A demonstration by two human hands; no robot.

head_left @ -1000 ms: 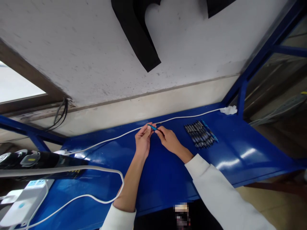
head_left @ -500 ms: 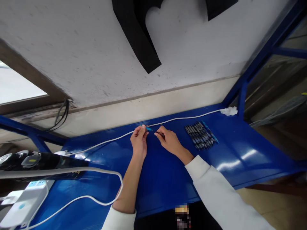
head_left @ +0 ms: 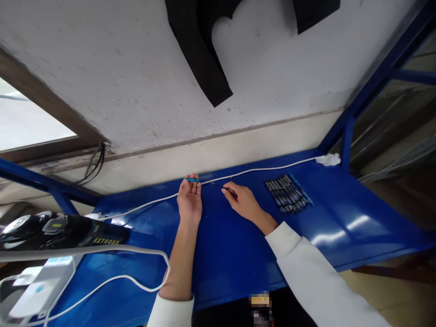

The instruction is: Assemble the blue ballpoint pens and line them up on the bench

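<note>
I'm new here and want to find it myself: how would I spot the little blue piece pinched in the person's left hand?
Start at the glossy blue metal workbench and follow the thin white cable along its back edge. Near the middle the left hand pinches a short bright-blue pen cap at its fingertips. Unlike the dark pen body in the right hand, it is stubby and light blue.

Both arms reach far forward, white sleeves pushed back from the wrists. The left hand (head_left: 190,200) is raised with fingers together, its fingertips pinched shut at the far end. The right hand (head_left: 242,201) lies just beside it, knuckles up, fingers curled in a pinch.
</note>
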